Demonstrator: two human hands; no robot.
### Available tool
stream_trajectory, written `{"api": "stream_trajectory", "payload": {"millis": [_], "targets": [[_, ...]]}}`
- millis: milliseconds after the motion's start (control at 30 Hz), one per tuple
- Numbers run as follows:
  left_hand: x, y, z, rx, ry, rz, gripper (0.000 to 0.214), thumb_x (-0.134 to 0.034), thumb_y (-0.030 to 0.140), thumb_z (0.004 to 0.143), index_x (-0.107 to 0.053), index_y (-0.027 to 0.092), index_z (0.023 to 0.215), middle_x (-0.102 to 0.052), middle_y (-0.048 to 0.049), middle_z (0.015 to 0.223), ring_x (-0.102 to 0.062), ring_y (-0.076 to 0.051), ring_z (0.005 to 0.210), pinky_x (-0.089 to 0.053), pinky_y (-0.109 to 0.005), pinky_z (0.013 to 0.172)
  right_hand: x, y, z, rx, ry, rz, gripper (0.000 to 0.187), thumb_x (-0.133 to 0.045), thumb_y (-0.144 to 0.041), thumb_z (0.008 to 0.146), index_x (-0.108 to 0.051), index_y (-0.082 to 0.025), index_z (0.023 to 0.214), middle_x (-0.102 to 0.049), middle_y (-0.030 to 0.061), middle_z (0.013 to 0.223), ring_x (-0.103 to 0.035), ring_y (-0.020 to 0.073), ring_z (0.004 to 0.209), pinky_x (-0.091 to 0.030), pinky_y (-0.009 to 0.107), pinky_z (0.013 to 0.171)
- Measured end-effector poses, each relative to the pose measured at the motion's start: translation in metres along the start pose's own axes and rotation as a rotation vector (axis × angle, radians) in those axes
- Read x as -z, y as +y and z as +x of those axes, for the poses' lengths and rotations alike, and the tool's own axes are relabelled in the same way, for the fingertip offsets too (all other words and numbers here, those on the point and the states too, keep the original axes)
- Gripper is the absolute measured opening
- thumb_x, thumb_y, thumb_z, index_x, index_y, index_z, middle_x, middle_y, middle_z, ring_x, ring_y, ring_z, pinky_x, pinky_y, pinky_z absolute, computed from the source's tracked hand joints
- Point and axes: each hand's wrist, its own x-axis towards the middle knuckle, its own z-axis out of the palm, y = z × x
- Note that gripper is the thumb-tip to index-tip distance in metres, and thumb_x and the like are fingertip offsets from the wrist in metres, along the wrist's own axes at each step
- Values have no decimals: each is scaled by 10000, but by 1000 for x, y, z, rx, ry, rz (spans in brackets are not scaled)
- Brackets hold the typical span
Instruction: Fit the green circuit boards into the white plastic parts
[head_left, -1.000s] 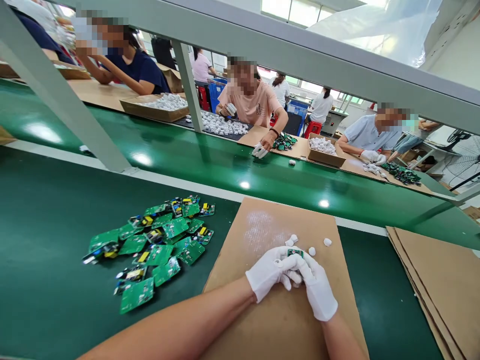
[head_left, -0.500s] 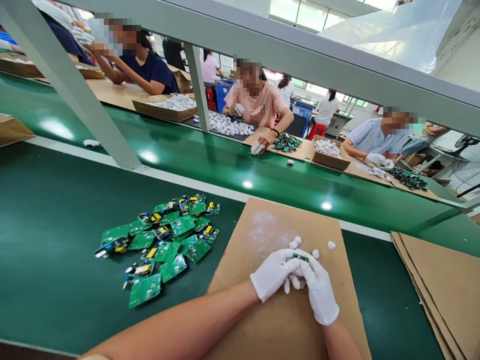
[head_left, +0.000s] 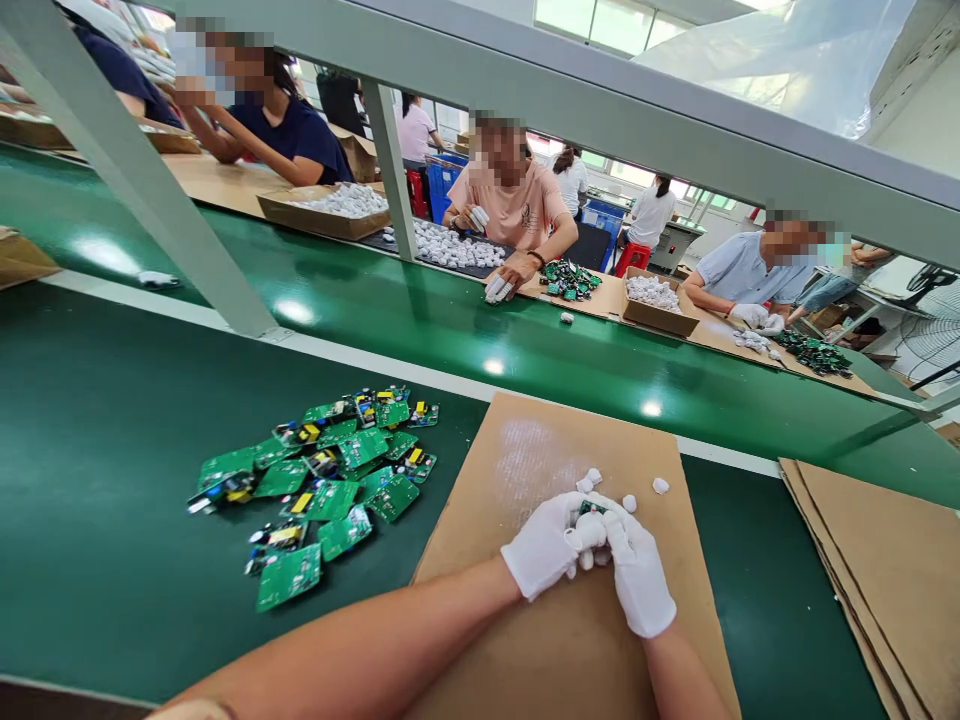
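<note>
Both of my hands wear white gloves and meet over a brown cardboard sheet [head_left: 525, 620]. My left hand [head_left: 551, 540] and my right hand [head_left: 636, 560] are closed around a small green circuit board [head_left: 592, 508], of which only a piece shows between the fingers. Just beyond my fingertips lie several small white pieces [head_left: 630, 503] on the cardboard. To the left, a loose pile of green circuit boards [head_left: 364, 450] with yellow and dark components rests on the dark green table surface [head_left: 112, 480].
A green conveyor belt [head_left: 420, 320] runs behind a pale metal rail and post [head_left: 150, 170]. Stacked cardboard sheets [head_left: 885, 560] lie at the right. Across the belt sit co-workers with boxes of white pieces [head_left: 652, 300] and board piles [head_left: 570, 280].
My fingers have shifted slightly around the circuit board, the left thumb now lying across it. On the belt, white pieces have moved left. A co-worker's hand has moved slightly left.
</note>
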Motion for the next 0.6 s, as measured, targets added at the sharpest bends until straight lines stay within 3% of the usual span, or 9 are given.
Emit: {"api": "stream_trajectory", "payload": {"millis": [100, 167, 267, 433, 600], "targets": [[4, -1, 1, 61, -114, -117, 349, -605, 446, 732, -569, 127, 870, -566, -26, 682, -558, -90, 536, -432, -148, 393, 2, 1, 2, 28, 34, -16, 476, -434, -521, 851, -621, -191, 1138, -674, 58, 1072, -598, 210, 977, -478, 288, 854], [7, -1, 2, 90, -140, -245, 406, -570, 506, 746, -561, 136, 912, -568, -40, 738, -586, -112, 604, -479, -180, 449, 3, 0, 1, 19, 27, 19, 493, -390, -525, 867, -604, -193, 1162, -631, 61, 1163, -550, 219, 1086, -447, 310, 927], [9, -1, 1, 74, -139, -334, 458, -531, 545, 760, -560, 128, 947, -573, -56, 752, -587, -122, 629, -482, -187, 470, 2, -3, 0, -10, -25, 36, 526, -352, -534, 875, -541, -200, 1235, -612, 59, 1195, -575, 218, 1053, -479, 318, 893], [8, 3, -1, 62, -140, -109, 332, -545, 410, 783, -595, 116, 929, -614, -68, 732, -587, -123, 640, -468, -164, 470, -2, -4, 0, 10, 50, -168, 419, -473, -480, 843, -596, -221, 1148, -685, 43, 1044, -634, 200, 929, -502, 276, 832], [7, 2, 0, 39, -108, -89, 350, -546, 445, 781, -592, 112, 881, -593, -61, 731, -581, -115, 615, -462, -161, 454, 2, -5, 1, 60, -29, -16, 424, -394, -472, 881, -619, -213, 1130, -646, 44, 1143, -572, 206, 1076, -449, 301, 938]]}}
